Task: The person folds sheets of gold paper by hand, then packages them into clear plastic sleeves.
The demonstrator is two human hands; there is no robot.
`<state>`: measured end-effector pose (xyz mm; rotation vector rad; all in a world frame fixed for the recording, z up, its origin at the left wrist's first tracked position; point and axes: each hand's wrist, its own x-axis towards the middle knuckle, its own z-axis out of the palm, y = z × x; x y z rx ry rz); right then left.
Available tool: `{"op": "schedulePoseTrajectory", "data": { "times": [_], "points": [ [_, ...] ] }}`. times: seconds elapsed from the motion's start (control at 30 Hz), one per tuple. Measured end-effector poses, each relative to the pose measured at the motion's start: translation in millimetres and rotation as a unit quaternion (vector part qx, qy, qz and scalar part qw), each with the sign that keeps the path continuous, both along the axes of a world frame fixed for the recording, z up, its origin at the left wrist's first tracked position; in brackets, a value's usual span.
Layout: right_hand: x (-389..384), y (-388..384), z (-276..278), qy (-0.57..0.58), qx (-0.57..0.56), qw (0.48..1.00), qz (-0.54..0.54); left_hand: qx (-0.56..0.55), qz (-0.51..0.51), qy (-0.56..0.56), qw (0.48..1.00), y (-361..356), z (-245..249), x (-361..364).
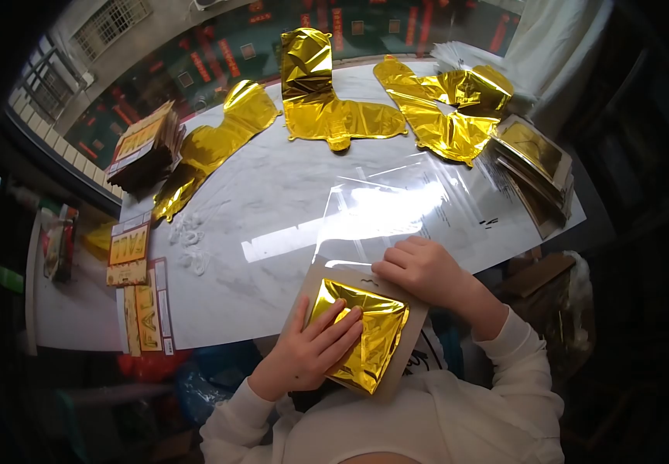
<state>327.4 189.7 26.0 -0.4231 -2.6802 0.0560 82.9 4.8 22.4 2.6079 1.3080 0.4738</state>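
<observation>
A folded gold foil balloon (381, 332) lies on a grey-beige backing card (413, 323) at the table's front edge, close to my body. My left hand (315, 346) rests flat on the foil with its fingers stretched out. At the card's upper right corner, my right hand (421, 267) is closed, fingers curled on the card; the fingertips are partly hidden. A clear plastic bag (350, 224) lies just beyond the card's top edge, shining with glare.
Flat gold foil balloons line the far side: one at left (218, 143), an L-shaped one (342, 117), one at right (458, 135). Printed packages (127, 246) and a package stack (145, 147) sit left. Another stack (535, 166) and clear plastic bags (458, 201) lie right.
</observation>
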Motion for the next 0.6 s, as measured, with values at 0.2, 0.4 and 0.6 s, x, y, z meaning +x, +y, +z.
{"op": "schedulePoseTrajectory", "data": {
  "times": [0.2, 0.4, 0.6],
  "points": [
    [-11, 6, 1, 0.042, -0.07, 0.997, 0.009, 0.007, 0.005, 0.013, 1.0, 0, 0, 1],
    [-6, 12, -8, 0.064, -0.139, 0.988, 0.004, 0.009, 0.006, 0.01, 1.0, 0, 2, 3],
    [-6, 16, -15, 0.074, -0.146, 0.986, 0.032, 0.006, 0.011, 0.021, 1.0, 0, 1, 4]
  ]
}}
